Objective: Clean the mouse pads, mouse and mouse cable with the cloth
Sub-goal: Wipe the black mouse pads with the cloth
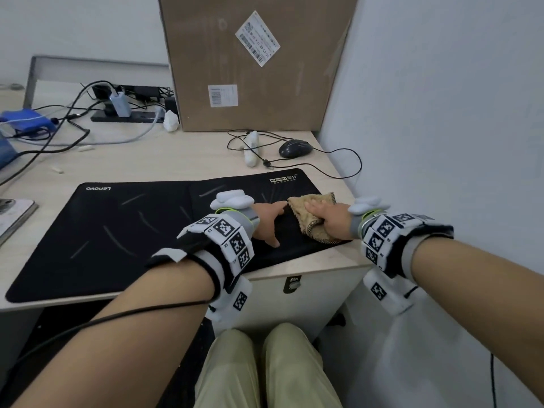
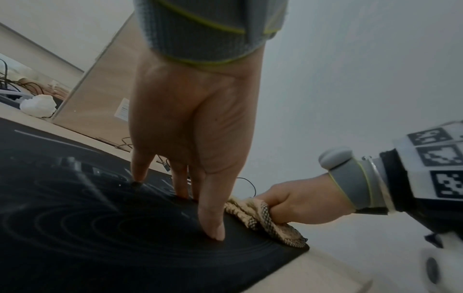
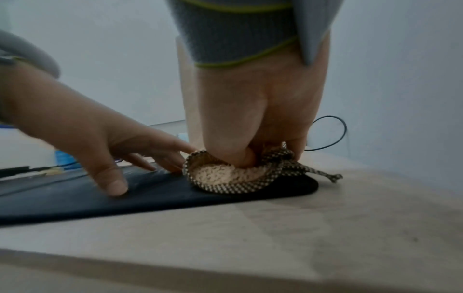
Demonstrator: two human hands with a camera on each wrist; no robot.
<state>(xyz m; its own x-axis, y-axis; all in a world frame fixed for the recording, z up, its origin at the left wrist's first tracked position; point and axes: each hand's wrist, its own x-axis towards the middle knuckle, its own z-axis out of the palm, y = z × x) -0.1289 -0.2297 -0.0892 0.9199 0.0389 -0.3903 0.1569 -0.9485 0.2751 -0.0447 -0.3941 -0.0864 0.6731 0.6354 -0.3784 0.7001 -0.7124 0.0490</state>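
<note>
Two black mouse pads lie side by side on the desk, a large Lenovo pad (image 1: 103,231) and a smaller pad (image 1: 244,187) (image 2: 100,228) (image 3: 150,196) overlapping its right end. My left hand (image 1: 269,222) (image 2: 200,158) (image 3: 87,128) presses on the smaller pad with spread, straight fingers. Just to its right, my right hand (image 1: 326,217) (image 2: 300,204) (image 3: 255,119) grips a bunched tan cloth (image 1: 306,207) (image 2: 253,210) (image 3: 225,176) against the pad's right end. The dark mouse (image 1: 295,148) sits behind the pads, and its thin black cable (image 1: 350,160) (image 3: 335,134) loops across the desk.
A big cardboard box (image 1: 253,63) stands at the back. A white object (image 1: 251,148) lies by the mouse. A power strip with tangled cables (image 1: 123,113) and a blue item (image 1: 26,119) fill the back left. A wall (image 1: 441,113) bounds the desk's right side.
</note>
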